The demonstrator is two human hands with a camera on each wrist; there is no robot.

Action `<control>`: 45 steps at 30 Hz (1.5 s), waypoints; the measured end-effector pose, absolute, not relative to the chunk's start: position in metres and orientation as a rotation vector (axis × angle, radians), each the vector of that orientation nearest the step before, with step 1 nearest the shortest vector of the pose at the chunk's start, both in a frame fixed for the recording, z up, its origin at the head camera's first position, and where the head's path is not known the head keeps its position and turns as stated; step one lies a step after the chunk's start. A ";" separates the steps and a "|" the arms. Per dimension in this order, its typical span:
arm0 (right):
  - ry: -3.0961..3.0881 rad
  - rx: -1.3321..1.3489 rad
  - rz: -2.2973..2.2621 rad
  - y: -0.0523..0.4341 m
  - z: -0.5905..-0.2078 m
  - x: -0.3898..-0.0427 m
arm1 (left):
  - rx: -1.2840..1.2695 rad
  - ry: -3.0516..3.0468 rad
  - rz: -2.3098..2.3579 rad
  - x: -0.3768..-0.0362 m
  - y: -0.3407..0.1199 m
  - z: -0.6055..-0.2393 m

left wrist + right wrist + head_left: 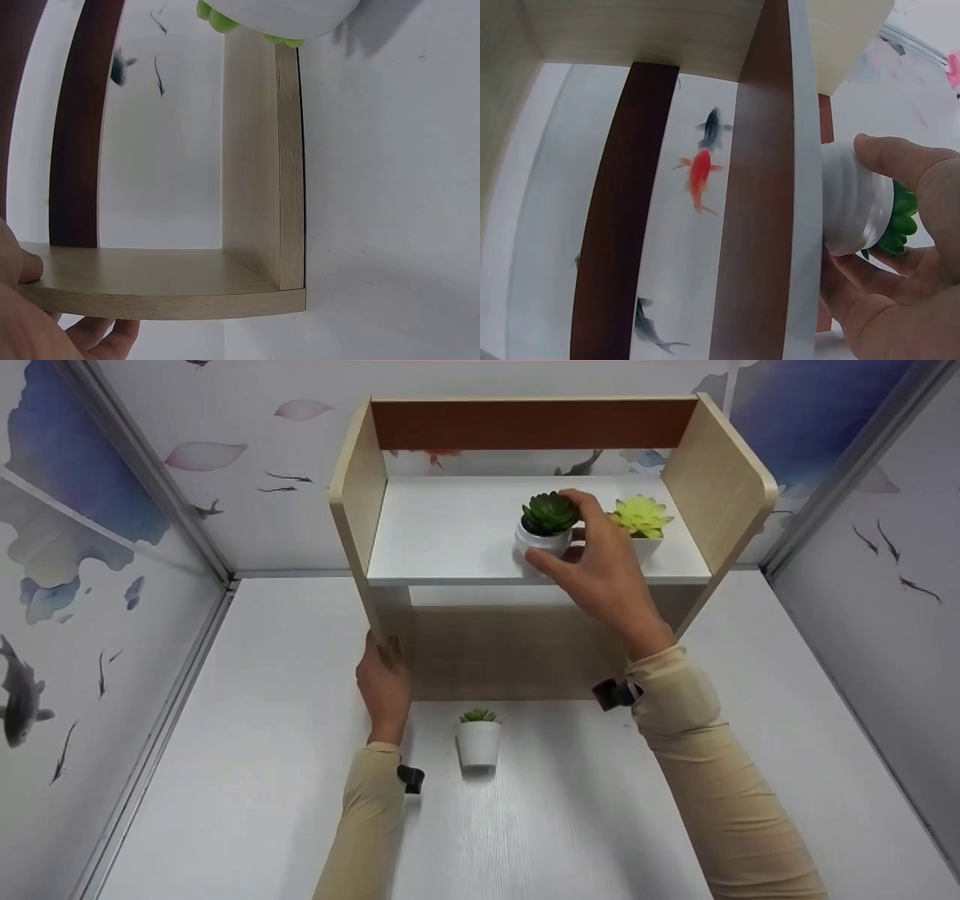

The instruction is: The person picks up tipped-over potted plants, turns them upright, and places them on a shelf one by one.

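White round pot [541, 542], dark-green succulent [550, 513]: right hand [602, 566] pinching
Pale-wood side panel [364, 495]: left hand [384, 686] gripping
White shelf [442, 529]: we're risking front tip-off if releasing early

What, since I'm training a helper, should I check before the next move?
1. Right hand grips dark plant: ok.
2. Left hand holds shelf side: ok.
3. Dark plant upright: ok.
4. Dark plant apart from yellow plant: ok, fingers between them in the head view.
5. Dark plant's base fully resting on the shelf: cannot tell.
6. Front plant on the shelf: not ok, it's on the table.
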State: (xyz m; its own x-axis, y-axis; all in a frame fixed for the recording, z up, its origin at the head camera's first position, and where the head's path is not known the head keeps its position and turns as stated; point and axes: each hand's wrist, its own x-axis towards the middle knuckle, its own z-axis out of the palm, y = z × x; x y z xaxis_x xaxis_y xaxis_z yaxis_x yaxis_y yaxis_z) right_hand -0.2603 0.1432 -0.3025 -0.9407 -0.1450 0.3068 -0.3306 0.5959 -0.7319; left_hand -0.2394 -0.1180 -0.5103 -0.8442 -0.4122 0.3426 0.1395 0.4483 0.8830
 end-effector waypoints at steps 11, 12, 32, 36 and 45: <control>-2.653 0.344 1.257 0.144 -0.304 -0.260 | 0.224 -2.183 -1.399 -0.239 -0.118 -0.509; -2.653 0.346 1.261 0.144 -0.304 -0.260 | 0.224 -2.181 -1.398 -0.239 -0.117 -0.509; -2.628 0.350 1.289 0.147 -0.289 -0.254 | 0.210 -2.193 -1.393 -0.239 -0.118 -0.511; -2.629 0.337 1.268 0.147 -0.282 -0.250 | 0.220 -2.197 -1.394 -0.239 -0.119 -0.511; -2.556 0.404 1.251 0.151 -0.265 -0.235 | 0.214 -2.186 -1.385 -0.240 -0.119 -0.511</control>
